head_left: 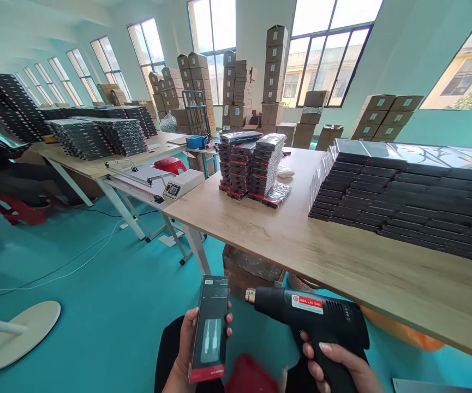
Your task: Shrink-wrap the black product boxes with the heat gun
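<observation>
A slim black retail box (211, 305) with a red lower edge and a pale picture of a cable is gripped in my left hand (186, 335). My fingers wrap round its two long sides, below the table's front edge. In my right hand (321, 355) is a black heat gun (307, 311) with a red and white label, held by its handle. Its metal nozzle points left towards the box, with a gap between them. Whether the trigger is pressed I cannot tell.
On the wooden table (252, 226) stand small stacks of wrapped boxes (246, 164) and a long, large stack (411, 196) at right. A sealing machine (182, 184) sits to the left. Beneath the table is an open carton (239, 273). A round white stand base (21, 333) lies on the floor.
</observation>
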Demonstrator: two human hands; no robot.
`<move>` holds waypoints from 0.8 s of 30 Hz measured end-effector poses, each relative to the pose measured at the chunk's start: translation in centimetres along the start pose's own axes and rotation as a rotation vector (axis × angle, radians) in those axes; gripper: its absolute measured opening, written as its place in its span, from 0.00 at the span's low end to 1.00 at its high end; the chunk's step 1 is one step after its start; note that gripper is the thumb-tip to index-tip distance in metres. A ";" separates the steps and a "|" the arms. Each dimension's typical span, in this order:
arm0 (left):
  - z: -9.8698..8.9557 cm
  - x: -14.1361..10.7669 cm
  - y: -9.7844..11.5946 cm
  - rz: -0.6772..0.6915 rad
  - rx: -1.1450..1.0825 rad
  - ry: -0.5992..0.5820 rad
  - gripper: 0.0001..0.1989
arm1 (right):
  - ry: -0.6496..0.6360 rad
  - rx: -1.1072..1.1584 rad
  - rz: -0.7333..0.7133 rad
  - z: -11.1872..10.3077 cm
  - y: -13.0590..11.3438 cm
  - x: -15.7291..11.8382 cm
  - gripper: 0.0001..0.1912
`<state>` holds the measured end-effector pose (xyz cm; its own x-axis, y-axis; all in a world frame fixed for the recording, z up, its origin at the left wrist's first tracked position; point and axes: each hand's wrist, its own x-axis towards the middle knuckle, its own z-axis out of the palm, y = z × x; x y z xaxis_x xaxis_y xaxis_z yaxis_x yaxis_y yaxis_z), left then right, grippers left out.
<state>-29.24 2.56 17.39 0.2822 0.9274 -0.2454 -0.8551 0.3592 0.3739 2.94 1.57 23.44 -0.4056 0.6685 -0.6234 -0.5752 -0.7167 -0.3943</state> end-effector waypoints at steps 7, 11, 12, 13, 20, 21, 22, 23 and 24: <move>-0.3 -0.1 -0.8 -0.073 0.092 0.140 0.24 | -0.061 -0.004 -0.037 0.2 -0.2 1.1 0.21; 0.3 -0.2 -1.3 -0.074 0.108 0.223 0.24 | -0.050 -0.030 -0.043 0.2 -0.4 1.2 0.21; 0.5 -0.2 -1.4 -0.075 0.118 0.242 0.24 | -0.046 -0.034 -0.043 0.3 -0.4 1.2 0.21; 0.7 -0.2 -1.5 -0.075 0.133 0.260 0.24 | -0.045 -0.042 -0.045 0.3 -0.5 1.1 0.21; 0.4 0.2 -1.7 -0.103 0.186 0.309 0.22 | -0.071 -0.167 -0.102 3.2 -0.7 0.6 0.19; 0.3 0.3 -1.7 -0.108 0.184 0.318 0.21 | -0.092 -0.213 -0.115 3.8 -0.6 0.5 0.19; 0.1 0.5 -1.7 -0.102 0.182 0.330 0.20 | -0.124 -0.269 -0.125 4.4 -0.6 0.4 0.19; 0.0 0.6 -1.7 -0.087 0.176 0.341 0.19 | -0.159 -0.331 -0.130 5.0 -0.5 0.4 0.20; 0.0 0.7 -1.6 -0.070 0.169 0.349 0.18 | -0.182 -0.390 -0.140 5.5 -0.5 0.4 0.20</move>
<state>-27.68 2.58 16.61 0.1475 0.8191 -0.5544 -0.7471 0.4596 0.4802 -0.86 3.30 27.11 -0.4811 0.7636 -0.4306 -0.3373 -0.6146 -0.7131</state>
